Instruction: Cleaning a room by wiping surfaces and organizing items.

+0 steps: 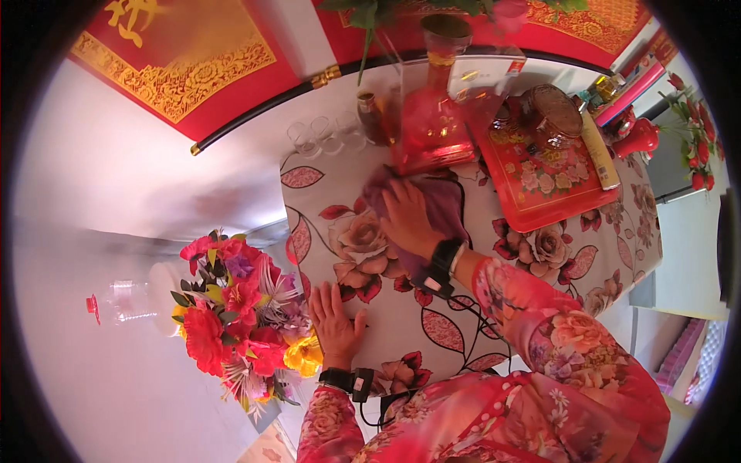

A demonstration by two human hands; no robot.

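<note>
My right hand (409, 219) lies flat on a purple cloth (447, 202), fingers stretched out over it, pressing it to the table. The cloth is bunched around the hand, near a red box in clear wrapping (437, 131). At the table's left edge my left hand (336, 322) rests palm down and holds nothing, its fingers spread. Under both hands is a pale tablecloth with large roses (370, 243). A bouquet of red, pink and yellow artificial flowers (247, 309) stands just left of my left hand.
Several clear glasses (327, 139) stand by the wall, beside a dark brown vase (373, 116). A red floral tray (540, 185) at right carries brown glassware (552, 116) and a long yellowish box (599, 154). A clear plastic bottle (127, 302) is at far left.
</note>
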